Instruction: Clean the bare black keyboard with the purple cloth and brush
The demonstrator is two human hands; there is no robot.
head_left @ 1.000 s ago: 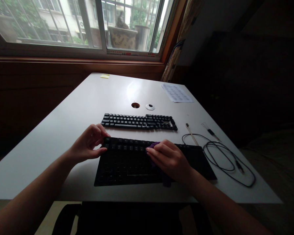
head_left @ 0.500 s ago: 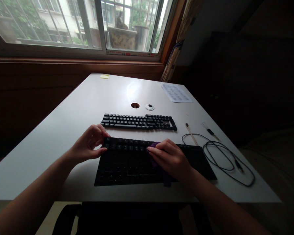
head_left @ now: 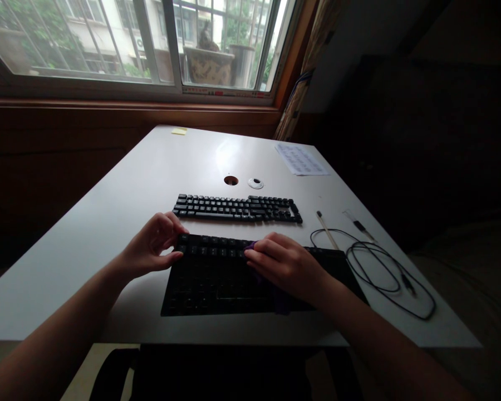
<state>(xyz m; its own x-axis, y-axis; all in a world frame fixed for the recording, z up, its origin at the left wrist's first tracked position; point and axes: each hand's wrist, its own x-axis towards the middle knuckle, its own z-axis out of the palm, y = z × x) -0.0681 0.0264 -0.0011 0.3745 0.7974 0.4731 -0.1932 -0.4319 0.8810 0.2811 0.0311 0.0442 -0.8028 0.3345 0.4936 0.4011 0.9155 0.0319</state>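
My left hand [head_left: 156, 245] is clamped on the far left corner of the black keyboard [head_left: 225, 284], thumb on the near side, fingers on the far side. The keyboard lies at the near edge of the white table [head_left: 96, 223]; keycaps show along its far edge, and its nearer area is too dark to read in detail. My right hand [head_left: 290, 264] is closed on the purple cloth [head_left: 281, 302], pressed against the far rows. Beyond sits a block of loose keycaps [head_left: 221, 208]; to the right, a black cable [head_left: 376, 247] and slim brush [head_left: 326, 228].
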